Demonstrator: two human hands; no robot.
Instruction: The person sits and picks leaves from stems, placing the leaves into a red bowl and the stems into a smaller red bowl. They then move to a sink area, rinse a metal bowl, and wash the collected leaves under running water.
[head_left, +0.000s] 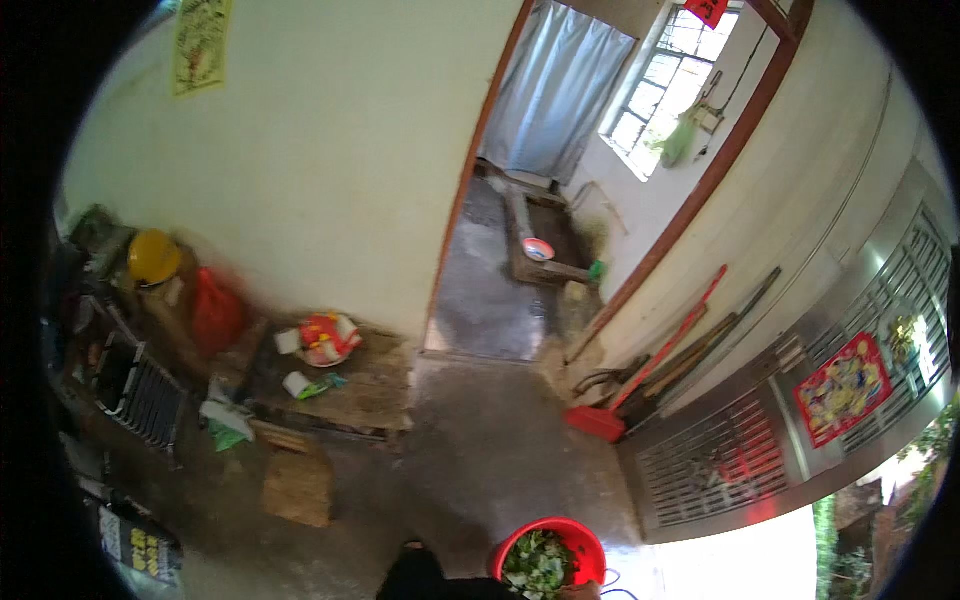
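Note:
A red plastic basin (600, 544) with cut leafy greens (538, 562) in it is at the bottom edge, right of centre. Part of my right hand (581, 592) shows at the basin's near rim and appears to grip it; most of its fingers are hidden or cut off by the frame. My left hand is out of view. Left of the basin are my dark clothing and one dark trouser leg (412, 576), with the tip of a foot (412, 544) on the concrete floor.
An open doorway ahead leads to a washing area with a bowl (538, 250). A red broom (596, 424) and poles lean right, beside a metal door (720, 465). At left stand a low wooden table (367, 382), a small wooden stool (298, 487) and a folded metal-framed chair (150, 401).

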